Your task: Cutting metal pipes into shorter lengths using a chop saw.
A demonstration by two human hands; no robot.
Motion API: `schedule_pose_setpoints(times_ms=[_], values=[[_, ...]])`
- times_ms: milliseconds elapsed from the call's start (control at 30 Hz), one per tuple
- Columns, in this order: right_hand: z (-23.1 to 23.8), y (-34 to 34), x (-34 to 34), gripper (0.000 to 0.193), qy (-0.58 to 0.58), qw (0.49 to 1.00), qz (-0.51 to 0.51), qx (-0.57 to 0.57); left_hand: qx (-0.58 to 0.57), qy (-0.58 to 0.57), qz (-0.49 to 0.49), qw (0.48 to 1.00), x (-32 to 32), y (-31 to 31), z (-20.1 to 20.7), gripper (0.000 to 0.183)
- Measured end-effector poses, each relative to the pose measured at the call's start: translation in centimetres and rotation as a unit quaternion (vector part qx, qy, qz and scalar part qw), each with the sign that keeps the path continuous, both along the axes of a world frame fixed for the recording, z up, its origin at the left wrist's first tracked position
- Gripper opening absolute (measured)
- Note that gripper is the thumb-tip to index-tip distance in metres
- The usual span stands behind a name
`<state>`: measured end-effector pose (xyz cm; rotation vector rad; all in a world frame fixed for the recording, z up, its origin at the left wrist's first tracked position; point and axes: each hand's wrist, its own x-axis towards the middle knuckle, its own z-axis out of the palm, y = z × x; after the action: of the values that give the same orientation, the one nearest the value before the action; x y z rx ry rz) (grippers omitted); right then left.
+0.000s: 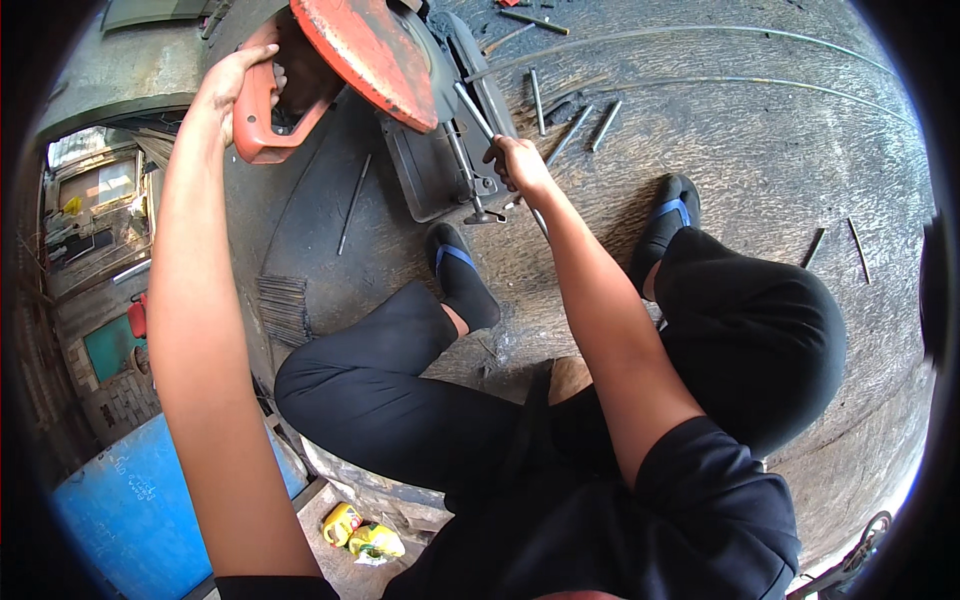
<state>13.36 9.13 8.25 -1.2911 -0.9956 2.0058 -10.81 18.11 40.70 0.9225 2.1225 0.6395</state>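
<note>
At the upper left, my left hand (238,82) is wrapped round the orange loop handle (262,138) of a chop saw. The saw's worn orange-red blade guard (365,55) rises beside it and hides most of the blade. Near the middle, my right hand (518,165) grips a thin metal rod (472,106). One end of this rod points up toward the saw's vise; the other runs down past my wrist. Below the guard lies the dark saw base (412,175) with its clamp screw (458,155). Whether the rod touches the vise, I cannot tell.
Short cut rods (605,127) lie right of the saw, with two more pieces (858,250) farther right. A bundle of rods (285,308) rests by my left knee. Long thin bars (700,35) cross the top. A blue box (140,505) and yellow packets (375,542) are lower left.
</note>
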Motion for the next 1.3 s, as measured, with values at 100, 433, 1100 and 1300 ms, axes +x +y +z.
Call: schedule_pose_setpoints(times_ms=[100,433,1100,1300], values=[[0.1,-0.1,0.1,0.037,0.167,0.976,-0.019,-0.137,-0.018,0.025,-0.007,1.000,-0.2,0.4,0.5,0.034],[1.2,-0.1,1.6,0.035,0.149,0.976,0.081,-0.138,-0.002,-0.005,-0.012,1.000,0.4,-0.5,0.2,0.042],[0.8,-2.4,-1.3,0.036,-0.095,0.981,0.021,0.167,-0.008,0.015,-0.016,1.000,0.7,-0.6,0.4,0.042],[1.6,-3.0,-1.3,0.032,-0.153,0.951,-0.021,0.266,-0.010,0.017,-0.032,0.999,1.0,-0.7,0.5,0.040]])
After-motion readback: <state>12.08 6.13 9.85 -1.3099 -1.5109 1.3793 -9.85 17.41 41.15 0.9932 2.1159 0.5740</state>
